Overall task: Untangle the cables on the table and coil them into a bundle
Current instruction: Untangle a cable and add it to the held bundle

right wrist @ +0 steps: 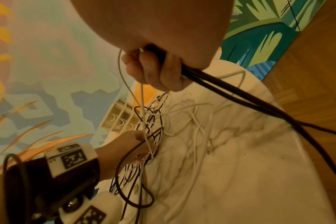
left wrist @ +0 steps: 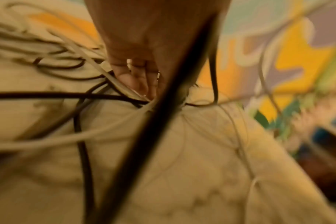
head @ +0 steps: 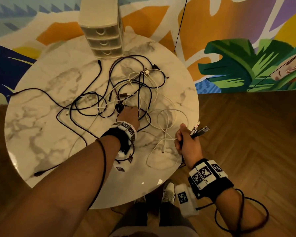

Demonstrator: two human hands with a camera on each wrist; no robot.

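Observation:
A tangle of black, purple and white cables sprawls over the round marble table. My left hand reaches into the middle of the tangle. In the left wrist view its fingers point down to where several cables meet. In the right wrist view it pinches white and black strands there. My right hand hovers at the table's right edge and grips a bunch of cable ends, with the USB plugs sticking out above the fist. Thick black cables trail from that fist.
A small cream drawer unit stands at the table's far edge. Loose white loops lie between my hands. One black cable end hangs near the front left rim. Wooden floor lies to the right, a painted wall behind.

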